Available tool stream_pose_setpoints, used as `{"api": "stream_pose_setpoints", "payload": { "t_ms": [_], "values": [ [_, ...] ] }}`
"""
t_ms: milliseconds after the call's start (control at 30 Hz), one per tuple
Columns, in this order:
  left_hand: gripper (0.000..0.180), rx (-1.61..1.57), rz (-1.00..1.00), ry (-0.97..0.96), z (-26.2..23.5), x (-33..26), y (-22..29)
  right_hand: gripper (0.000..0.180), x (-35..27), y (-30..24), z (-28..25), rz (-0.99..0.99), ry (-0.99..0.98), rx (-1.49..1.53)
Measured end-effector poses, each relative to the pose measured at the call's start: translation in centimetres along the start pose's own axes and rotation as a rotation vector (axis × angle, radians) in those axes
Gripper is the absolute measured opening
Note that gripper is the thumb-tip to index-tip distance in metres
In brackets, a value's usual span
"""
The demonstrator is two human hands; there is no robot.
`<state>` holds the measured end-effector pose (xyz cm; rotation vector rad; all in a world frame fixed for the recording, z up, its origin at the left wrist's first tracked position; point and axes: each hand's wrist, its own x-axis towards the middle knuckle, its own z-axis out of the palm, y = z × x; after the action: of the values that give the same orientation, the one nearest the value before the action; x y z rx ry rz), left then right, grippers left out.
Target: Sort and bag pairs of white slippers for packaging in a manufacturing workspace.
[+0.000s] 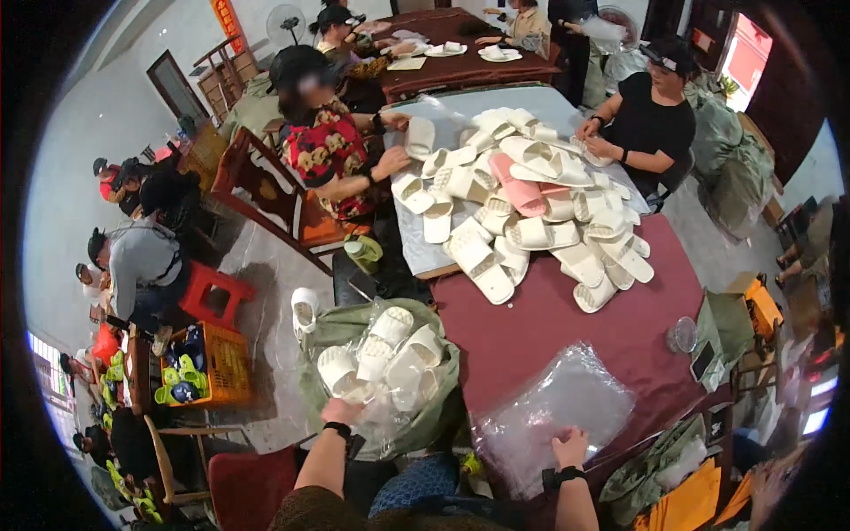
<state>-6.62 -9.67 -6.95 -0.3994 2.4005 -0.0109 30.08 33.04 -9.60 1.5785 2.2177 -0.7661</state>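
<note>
My left hand [341, 411] reaches down into a green sack [425, 416] on the floor, resting on bagged cream slippers [381, 354] at the sack's near edge. Its fingers are hidden, so its grip cannot be made out. My right hand [569, 445] lies on a stack of clear plastic bags [553, 416] at the near edge of the dark red table [549, 319], fingers curled on the top bag.
A big heap of cream slippers with one pink pair [522, 190] covers the table's far half. Two other people sit at the table, left [323, 146] and right [651, 115]. A red stool [212, 292], an orange crate [217, 363] and wooden chairs stand left.
</note>
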Motion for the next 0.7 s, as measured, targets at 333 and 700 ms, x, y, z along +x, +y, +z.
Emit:
{"api": "stream_pose_setpoints", "payload": {
  "t_ms": [333, 700],
  "values": [
    [0.057, -0.307, 1.052, 0.459, -10.4, -3.0, 19.4, 0.09, -0.3, -3.7, -1.8, 0.086, 0.083, -0.083],
    [0.091, -0.933, 0.722, 0.023, -0.7, 6.1, 41.0, 0.089, 0.5, -7.5, -0.4, 0.263, -0.113, -0.396]
  ]
}}
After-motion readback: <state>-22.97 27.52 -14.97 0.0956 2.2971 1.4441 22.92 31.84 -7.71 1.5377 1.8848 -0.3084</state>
